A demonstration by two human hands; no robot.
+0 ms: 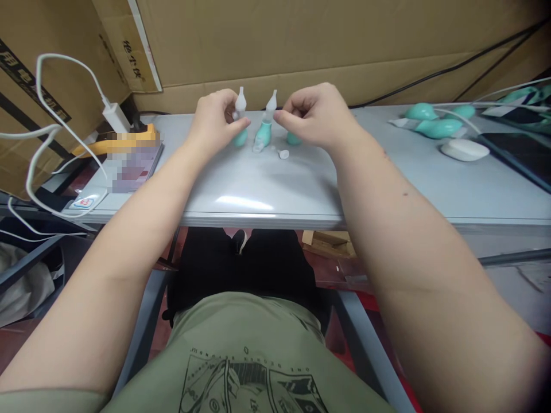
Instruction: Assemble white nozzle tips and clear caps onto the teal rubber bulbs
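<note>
On the grey-white table (258,189) stand small teal bulbs with translucent pointed tips. My left hand (219,120) pinches the left teal bulb piece (240,106) at its clear tip, which points up. The middle teal bulb (264,133) stands between my hands, its white tip leaning slightly right. My right hand (316,117) is closed beside that tip, above another teal bulb (293,138) that it partly covers; what its fingers hold, if anything, is hidden. A small white cap (283,154) and a clear piece (258,147) lie in front.
Several teal bulbs (439,127), a white oval object (465,149) and a dark tablet (523,152) lie at the right. White cables, a charger (116,117), an orange object (142,137) and a booklet (133,166) are at the left. Cardboard (279,46) stands behind.
</note>
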